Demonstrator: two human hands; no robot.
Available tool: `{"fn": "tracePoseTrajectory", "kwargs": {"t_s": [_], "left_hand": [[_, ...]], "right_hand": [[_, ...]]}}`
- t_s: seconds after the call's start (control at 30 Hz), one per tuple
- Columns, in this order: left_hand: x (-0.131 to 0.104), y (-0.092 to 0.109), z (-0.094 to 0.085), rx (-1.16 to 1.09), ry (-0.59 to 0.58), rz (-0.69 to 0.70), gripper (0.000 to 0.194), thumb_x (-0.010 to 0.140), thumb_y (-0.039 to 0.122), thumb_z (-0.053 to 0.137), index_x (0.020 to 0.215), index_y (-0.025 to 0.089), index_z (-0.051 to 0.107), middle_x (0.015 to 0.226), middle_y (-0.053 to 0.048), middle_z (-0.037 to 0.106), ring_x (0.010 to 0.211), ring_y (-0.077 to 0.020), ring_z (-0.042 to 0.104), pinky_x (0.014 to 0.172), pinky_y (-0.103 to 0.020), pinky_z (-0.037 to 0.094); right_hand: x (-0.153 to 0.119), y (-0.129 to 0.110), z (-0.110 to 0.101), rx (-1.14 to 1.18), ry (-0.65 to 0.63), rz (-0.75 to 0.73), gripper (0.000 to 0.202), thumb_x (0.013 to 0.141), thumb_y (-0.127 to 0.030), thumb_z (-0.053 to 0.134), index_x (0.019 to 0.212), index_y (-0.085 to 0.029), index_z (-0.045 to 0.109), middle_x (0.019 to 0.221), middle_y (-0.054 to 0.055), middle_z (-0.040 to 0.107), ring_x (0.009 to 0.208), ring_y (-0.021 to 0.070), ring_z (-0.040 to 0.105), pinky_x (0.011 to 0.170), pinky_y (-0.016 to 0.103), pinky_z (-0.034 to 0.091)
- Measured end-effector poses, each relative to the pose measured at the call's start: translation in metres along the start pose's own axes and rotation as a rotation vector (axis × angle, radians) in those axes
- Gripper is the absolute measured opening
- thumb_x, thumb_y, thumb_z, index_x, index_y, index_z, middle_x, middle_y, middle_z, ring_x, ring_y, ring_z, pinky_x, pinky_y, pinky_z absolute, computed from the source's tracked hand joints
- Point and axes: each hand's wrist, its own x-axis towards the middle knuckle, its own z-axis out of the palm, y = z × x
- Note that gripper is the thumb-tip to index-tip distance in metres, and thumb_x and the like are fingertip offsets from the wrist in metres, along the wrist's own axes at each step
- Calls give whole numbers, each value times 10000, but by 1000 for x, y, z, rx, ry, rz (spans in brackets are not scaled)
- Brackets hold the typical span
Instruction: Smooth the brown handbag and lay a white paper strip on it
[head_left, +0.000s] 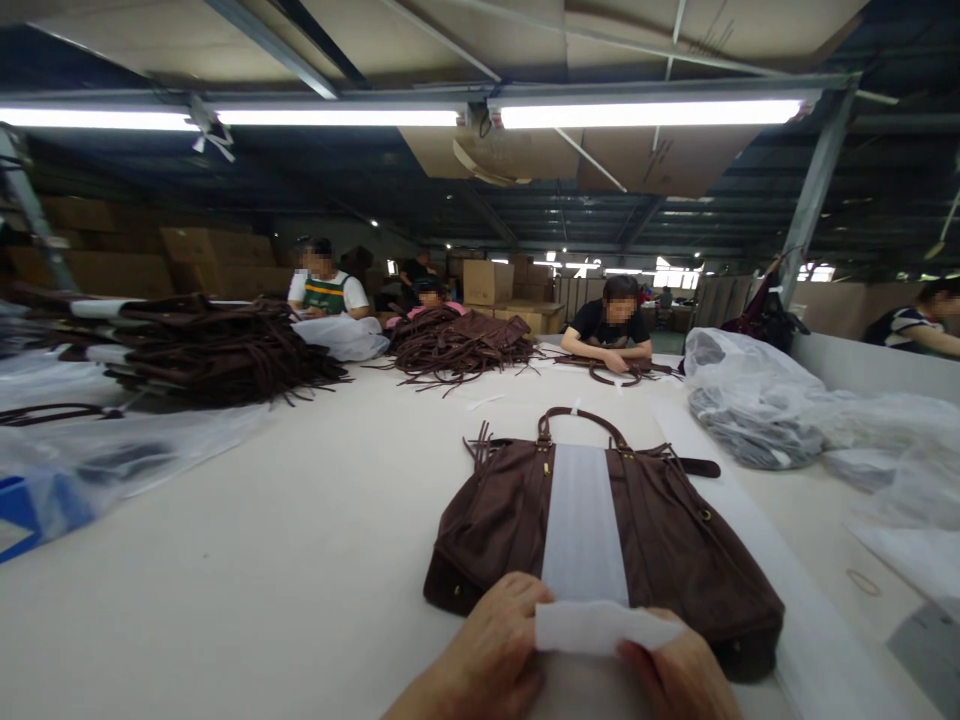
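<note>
A dark brown handbag (510, 510) lies flat on the white table, its looped handle pointing away from me. Down its middle runs a strip of white wrapping paper (585, 520), which folds over at the bag's near edge. My left hand (499, 640) is closed on the left side of the folded paper end, beside the bag's lower edge. On the right side of that same fold, my right hand (675, 665) pinches the paper between thumb and fingers. Fringe tassels and a strap tab show at the bag's top corners.
Stacked brown bags (202, 345) stand at the left, with a heap of more bags (461, 345) at the far edge. Clear plastic bags (757, 400) lie on the right. A co-worker (611, 325) leans over the table opposite. A rubber band (862, 582) lies at the right.
</note>
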Motion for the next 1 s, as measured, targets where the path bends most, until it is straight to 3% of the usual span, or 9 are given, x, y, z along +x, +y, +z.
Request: {"fn": "tracePoseTrajectory", "kwargs": {"t_s": [0.1, 0.17, 0.27, 0.47, 0.63, 0.73, 0.8, 0.9, 1.0], "left_hand": [[0, -7, 16, -8, 52, -26, 185, 817, 182, 599, 991, 244, 601, 997, -12, 585, 948, -181, 510, 865, -323, 390], [1, -15, 30, -6, 105, -29, 100, 893, 177, 538, 918, 243, 610, 938, 3, 600, 908, -159, 519, 836, -312, 379], [3, -21, 43, -37, 173, -45, 123, 904, 167, 527, 801, 200, 586, 842, 4, 602, 827, -145, 523, 777, -303, 376], [11, -2, 31, -84, 319, -349, 67, 795, 146, 625, 757, 188, 589, 828, -18, 615, 885, -213, 502, 846, -398, 362], [22, 5, 24, -46, 253, -535, 114, 788, 145, 595, 685, 179, 560, 779, -24, 604, 847, -221, 494, 823, -419, 358], [26, 0, 31, 33, 201, -568, 74, 789, 186, 599, 724, 191, 565, 780, -18, 614, 850, -235, 498, 827, -431, 360], [25, -6, 39, 78, 194, -575, 24, 794, 202, 603, 816, 198, 593, 837, -26, 633, 897, -248, 509, 867, -445, 363], [24, -13, 52, 139, 212, -579, 298, 806, 172, 574, 1103, 194, 569, 995, -62, 647, 1004, -268, 516, 942, -467, 351], [26, -17, 57, 170, 181, -599, 409, 792, 128, 532, 1199, 166, 514, 1089, -97, 633, 1059, -284, 519, 961, -482, 350]], "right_hand": [[-2, 2, -7, -35, -62, -167, 243, 972, -226, 370, 907, -204, 603, 1146, 71, 653, 1030, 198, 620, 904, 292, 514], [-6, 2, -5, -66, -65, -106, 262, 935, -130, 364, 896, -212, 610, 1201, 67, 623, 1030, 200, 610, 890, 292, 515], [-9, 3, 4, -2, -54, -3, 326, 896, -75, 332, 1009, -202, 610, 1100, 80, 645, 917, 188, 624, 807, 269, 526], [-7, 6, 23, 53, 24, 195, 323, 985, -229, 281, 918, -213, 597, 803, 49, 637, 677, 174, 618, 634, 242, 505], [5, 2, 30, 185, 36, 442, 258, 987, -410, 374, 828, -232, 474, 689, -8, 585, 592, 162, 611, 575, 240, 465], [16, -2, 31, 232, 22, 591, 158, 947, -390, 409, 946, -237, 446, 647, -33, 588, 567, 175, 632, 556, 252, 449], [22, -4, 32, 208, 25, 633, 210, 934, -333, 379, 1106, -225, 428, 662, -29, 614, 590, 191, 656, 564, 266, 452], [26, -4, 32, 149, 1, 615, 313, 923, -287, 359, 1225, -223, 415, 695, -18, 637, 642, 205, 674, 588, 279, 466], [25, -1, 32, 61, -31, 536, 302, 923, -266, 371, 1196, -248, 499, 796, 15, 663, 716, 208, 680, 609, 279, 480]]}}
